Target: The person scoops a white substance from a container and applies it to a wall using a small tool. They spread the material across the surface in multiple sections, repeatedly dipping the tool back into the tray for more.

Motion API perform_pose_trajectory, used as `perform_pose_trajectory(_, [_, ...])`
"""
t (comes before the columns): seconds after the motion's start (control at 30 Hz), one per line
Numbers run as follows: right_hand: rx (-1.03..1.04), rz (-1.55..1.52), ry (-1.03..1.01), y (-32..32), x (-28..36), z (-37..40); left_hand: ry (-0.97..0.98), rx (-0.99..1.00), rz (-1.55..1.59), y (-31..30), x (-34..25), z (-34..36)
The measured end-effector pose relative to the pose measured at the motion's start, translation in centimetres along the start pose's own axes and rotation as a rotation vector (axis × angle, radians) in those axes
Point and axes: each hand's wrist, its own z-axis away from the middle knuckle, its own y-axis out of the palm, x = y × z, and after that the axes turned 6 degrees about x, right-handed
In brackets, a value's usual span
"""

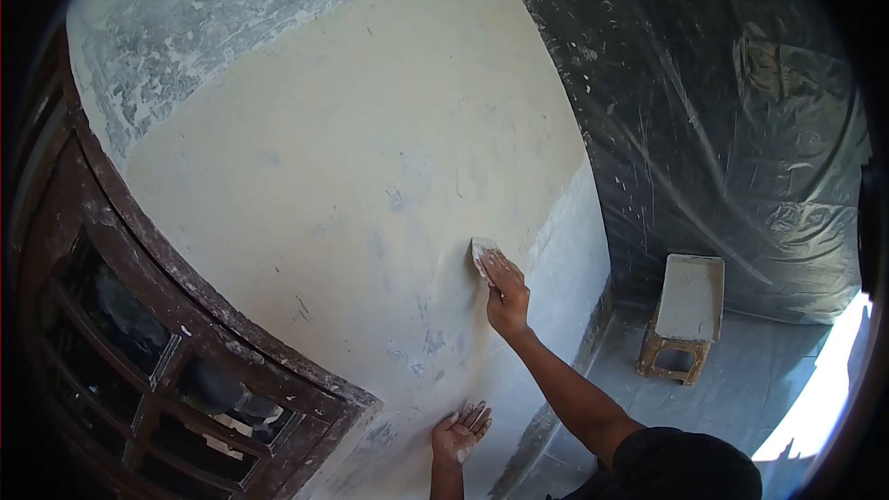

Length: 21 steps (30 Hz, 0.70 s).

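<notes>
My right hand [507, 296] is closed round a flat scraper [482, 246], whose blade lies against the plastered wall [361, 139]. Lower down, my left hand [458, 433] has its fingers apart and palm turned up, close to the wall, with nothing in it. White residue coats the fingers of both hands. Cream filler covers the middle of the wall, with grey, patchy areas at the upper left and scattered bluish marks lower down.
A brown framed window [167, 361] borders the wall at the left. Dark plastic sheeting [704, 130] hangs at the right. Below it, a tray [692, 301] with pale material rests on a small stool [674, 359] on the tiled floor [593, 426].
</notes>
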Motion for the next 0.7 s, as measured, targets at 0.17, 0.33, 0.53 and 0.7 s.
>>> perform_pose_trajectory(0.17, [0.329,-0.053,-0.015,0.1,3.8,16.8,-0.048,-0.032,0.048,0.0,-0.4,-0.1])
perform_pose_trajectory(0.33, [0.371,-0.22,0.045,-3.4,4.6,15.3,-0.068,-0.109,-0.062,-0.4,-0.9,-0.2])
perform_pose_trajectory(0.53, [-0.122,-0.053,0.1,-1.2,-0.4,-0.2,-0.052,-0.023,-0.011,-0.7,-0.7,-0.2])
perform_pose_trajectory(0.7, [0.177,0.011,0.152,1.0,2.5,12.8,-0.065,-0.072,-0.038,-1.0,-0.8,-0.1])
